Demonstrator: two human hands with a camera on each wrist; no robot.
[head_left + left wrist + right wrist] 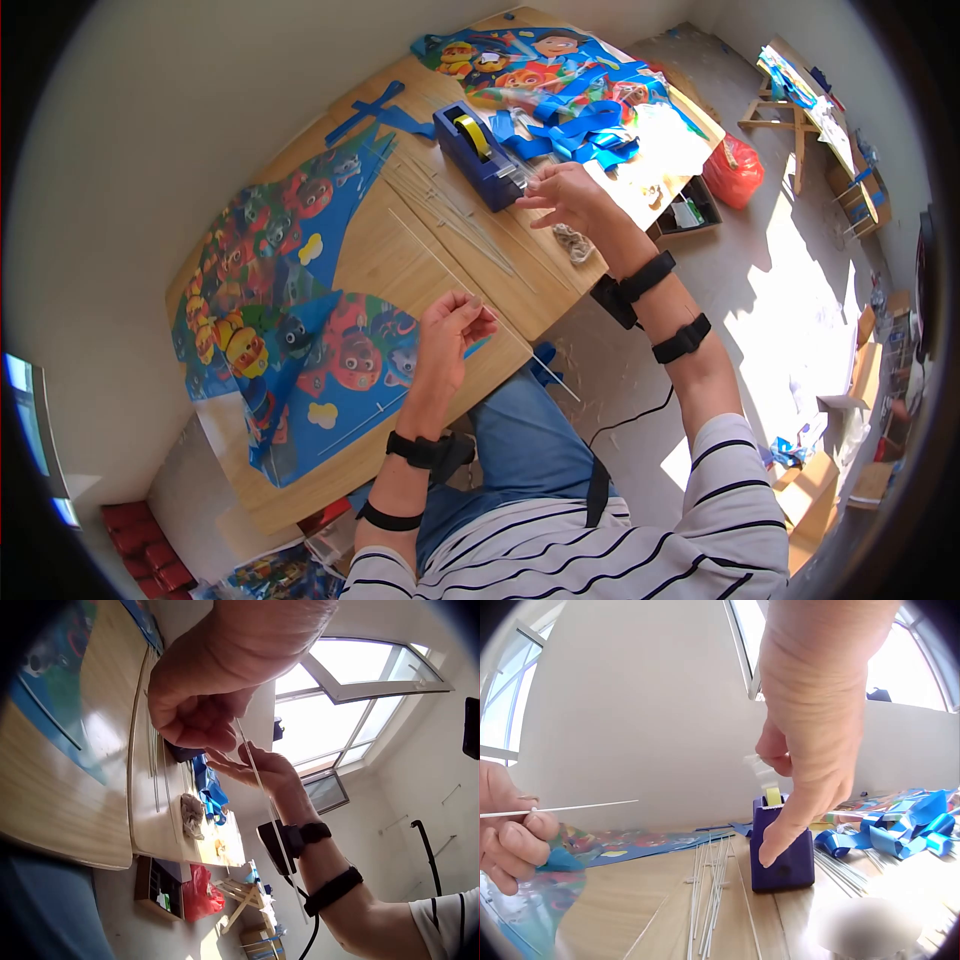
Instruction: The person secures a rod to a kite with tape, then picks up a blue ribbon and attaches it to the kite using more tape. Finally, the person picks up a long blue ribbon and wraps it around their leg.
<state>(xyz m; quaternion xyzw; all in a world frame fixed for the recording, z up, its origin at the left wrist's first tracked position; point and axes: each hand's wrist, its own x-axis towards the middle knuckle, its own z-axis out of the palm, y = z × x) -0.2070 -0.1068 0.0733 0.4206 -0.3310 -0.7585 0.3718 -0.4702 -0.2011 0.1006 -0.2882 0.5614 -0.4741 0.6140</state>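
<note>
Head view: the left hand (450, 330) pinches a thin white rod (520, 350) between thumb and curled fingers, above the near edge of the table (400, 250); the right hand (565, 195) is at the tape dispenser (478, 152), fingers curled round the tape end. Count — one dispenser, two printed kite sheets (290, 330), a loose bundle of spare rods (450, 215) too fine to number, one heap of blue ribbon (580, 130). Left wrist view: the rod runs on a slant from the pinching fingers (199, 724) toward the floor; the right hand's palm shows beyond it. Right wrist view: thumb and forefinger (776, 757) grip a strip of tape (761, 771) drawn up from the dispenser, not yet torn; the rod's free tip points toward it, well apart. Judgement — the tape-pulling step is in hand; the next move calls for a clean tear against the cutter, then bringing strip and rod together.
</note>
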